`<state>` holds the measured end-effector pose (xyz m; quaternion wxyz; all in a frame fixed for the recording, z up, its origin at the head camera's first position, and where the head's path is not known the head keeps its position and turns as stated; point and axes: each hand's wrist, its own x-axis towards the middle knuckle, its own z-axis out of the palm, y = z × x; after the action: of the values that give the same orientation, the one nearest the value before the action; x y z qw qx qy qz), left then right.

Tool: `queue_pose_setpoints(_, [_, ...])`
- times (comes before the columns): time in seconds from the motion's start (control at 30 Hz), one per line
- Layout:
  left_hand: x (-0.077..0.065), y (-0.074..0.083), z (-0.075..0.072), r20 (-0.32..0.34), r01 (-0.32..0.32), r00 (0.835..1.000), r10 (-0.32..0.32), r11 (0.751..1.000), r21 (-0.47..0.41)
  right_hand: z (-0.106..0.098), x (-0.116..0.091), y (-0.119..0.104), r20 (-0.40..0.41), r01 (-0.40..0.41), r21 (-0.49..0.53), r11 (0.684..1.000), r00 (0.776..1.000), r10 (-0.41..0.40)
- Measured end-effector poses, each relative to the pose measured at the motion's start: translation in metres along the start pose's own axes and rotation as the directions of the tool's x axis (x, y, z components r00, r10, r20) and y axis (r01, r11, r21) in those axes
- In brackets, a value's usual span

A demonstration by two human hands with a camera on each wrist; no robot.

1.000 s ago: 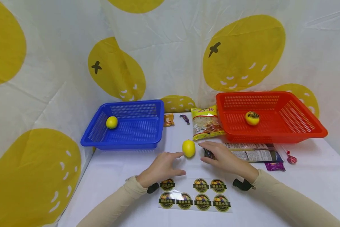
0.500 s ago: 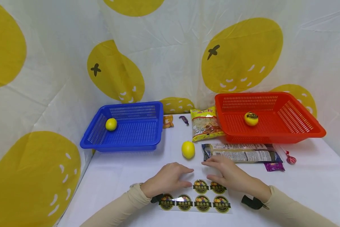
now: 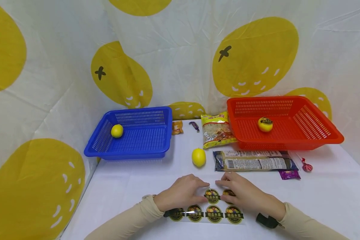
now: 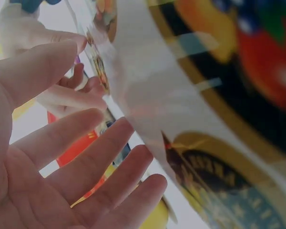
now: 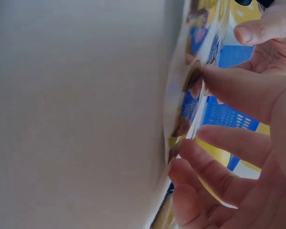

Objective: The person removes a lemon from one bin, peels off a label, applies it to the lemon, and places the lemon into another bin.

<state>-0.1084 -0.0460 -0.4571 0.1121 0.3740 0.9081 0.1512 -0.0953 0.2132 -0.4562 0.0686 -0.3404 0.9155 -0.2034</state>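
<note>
A clear sheet of round fruit stickers (image 3: 214, 213) lies on the table under both hands. My left hand (image 3: 182, 193) is over the sheet's upper left part, thumb and fingers extended and apart. My right hand (image 3: 246, 195) is over the upper right part, its thumb beside a sticker. In the right wrist view the thumb and fingertips of the right hand (image 5: 238, 157) touch or nearly touch the sheet (image 5: 193, 86). The left wrist view shows the left hand (image 4: 62, 162) with nothing between its fingers. A yellow lemon (image 3: 199, 158) rests behind the hands.
A blue basket (image 3: 127, 155) with one lemon (image 3: 117, 131) stands back left. A red basket (image 3: 288, 145) back right holds a lemon with a sticker (image 3: 265, 124). Between them are a yellow food bag (image 3: 218, 130) and small candies; a long dark packet (image 3: 255, 161) and lollipop (image 3: 307, 167) lie right.
Both hands have left the lemon's sides and come back toward the person, over the sticker sheet, where they have drawn closer together. The lemon has stayed on the table.
</note>
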Motion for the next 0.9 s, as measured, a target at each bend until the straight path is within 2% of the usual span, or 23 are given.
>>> queue_pose_setpoints(0.2, [0.001,0.005,-0.001,0.018,-0.006,1.000,0.005,0.999,0.052,0.001,-0.001,0.000,0.032,-0.031,0.000,1.000,0.999,0.031])
queue_pose_setpoints(0.57, [0.009,0.007,-0.001,0.056,-0.015,0.998,0.012,0.998,0.054,-0.001,0.002,-0.004,0.046,-0.021,-0.011,1.000,0.999,0.022])
queue_pose_setpoints(0.9, [0.010,0.011,-0.004,0.018,-0.001,1.000,0.001,1.000,0.012,0.000,0.004,-0.003,0.006,-0.005,-0.025,1.000,1.000,0.006])
